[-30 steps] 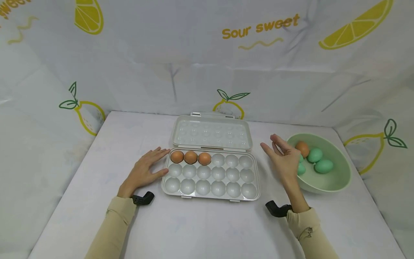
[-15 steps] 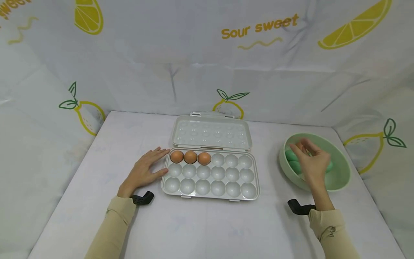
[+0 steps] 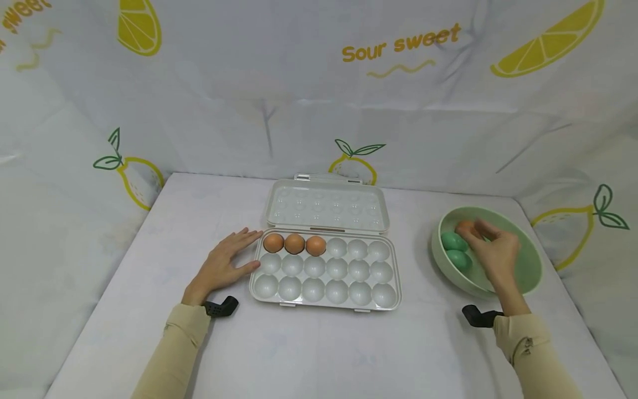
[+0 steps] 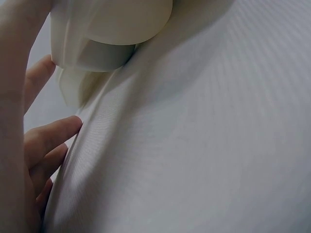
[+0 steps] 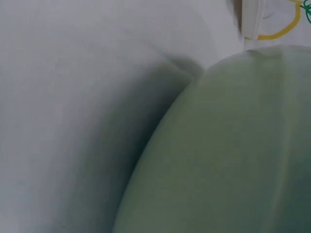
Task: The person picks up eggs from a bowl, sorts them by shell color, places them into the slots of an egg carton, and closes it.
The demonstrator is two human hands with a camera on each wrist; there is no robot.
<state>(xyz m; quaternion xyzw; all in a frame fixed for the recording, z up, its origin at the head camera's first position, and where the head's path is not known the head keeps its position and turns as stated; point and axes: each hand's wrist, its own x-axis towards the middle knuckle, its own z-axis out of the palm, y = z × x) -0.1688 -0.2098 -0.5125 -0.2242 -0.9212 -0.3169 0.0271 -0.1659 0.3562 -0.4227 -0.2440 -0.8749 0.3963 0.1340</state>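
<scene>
A white egg tray [image 3: 325, 304] lies with its lid [image 3: 326, 206] folded back, and three brown eggs [image 3: 294, 244] fill the left part of its back row. My left hand [image 3: 226, 260] rests flat at the tray's left edge, fingers spread, fingertips right at the rim. Inside the pale green bowl [image 3: 530, 266] on the right, my right hand [image 3: 495, 249] pinches a brown egg [image 3: 464, 226] between thumb and fingers. Green eggs [image 3: 458, 259] sit beside it in the bowl; the hand covers part of the inside. In the right wrist view only the bowl's outer wall [image 5: 218, 160] shows large.
A white cloth with lemon prints hangs behind the table [image 3: 319, 354] and at both sides. Black wrist camera mounts [image 3: 221, 306] stick out inward from both wrists, low over the tabletop. The bowl stands near the table's right side.
My right hand has moved right from the gap beside the bowl, reached down into it and closed its fingers on the brown egg. My left hand and the tray have stayed put.
</scene>
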